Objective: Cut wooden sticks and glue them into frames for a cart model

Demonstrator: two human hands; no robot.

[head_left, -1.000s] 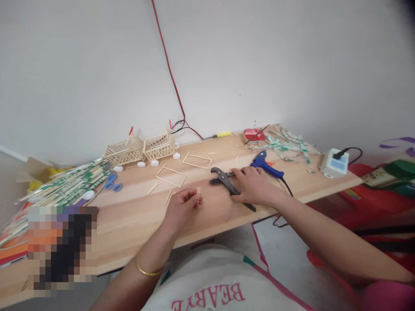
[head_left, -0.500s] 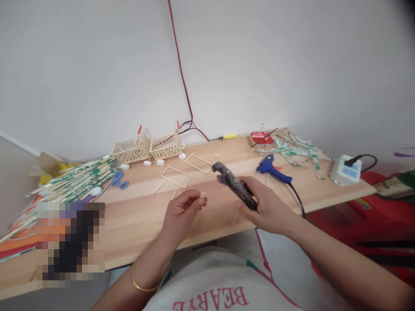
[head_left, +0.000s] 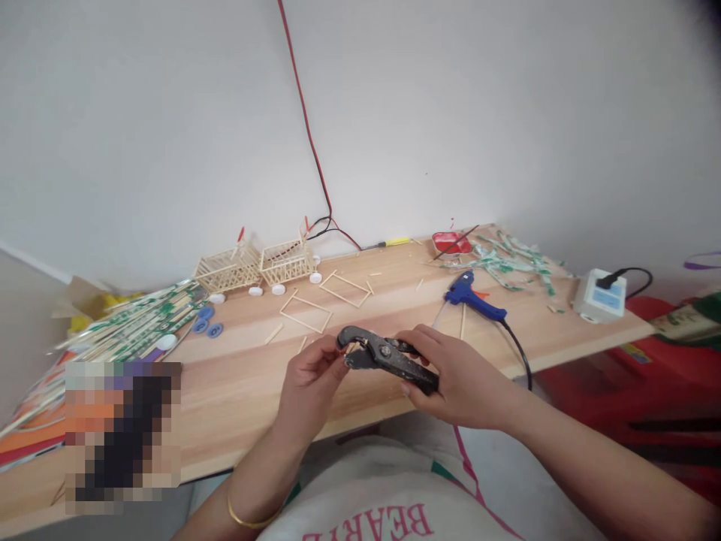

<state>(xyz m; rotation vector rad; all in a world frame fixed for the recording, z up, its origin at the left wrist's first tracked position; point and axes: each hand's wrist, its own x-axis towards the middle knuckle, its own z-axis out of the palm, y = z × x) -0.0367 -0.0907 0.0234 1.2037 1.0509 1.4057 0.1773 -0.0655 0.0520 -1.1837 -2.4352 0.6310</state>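
Nearest the body, the right hand [head_left: 451,376] grips the handles of the black cutters [head_left: 386,357], which a second ago lay flat on the worktop [head_left: 236,391] under that hand and half a second ago were raised and tilted up to the right; now they are level above the worktop's near edge, with their open jaws pointing left at the left hand [head_left: 309,372]; that hand pinches a short wooden stick, now mostly hidden at the jaws, where earlier it stood clear between the fingertips; the two hands, apart before, have come together. Behind them lie two stick frames [head_left: 307,312]; to the right lies the blue glue gun [head_left: 473,297], unmoved, its cord running off the edge; farther back stand two stick baskets [head_left: 256,264] by the wall, and at the far left a heap of green-wrapped sticks [head_left: 135,323].
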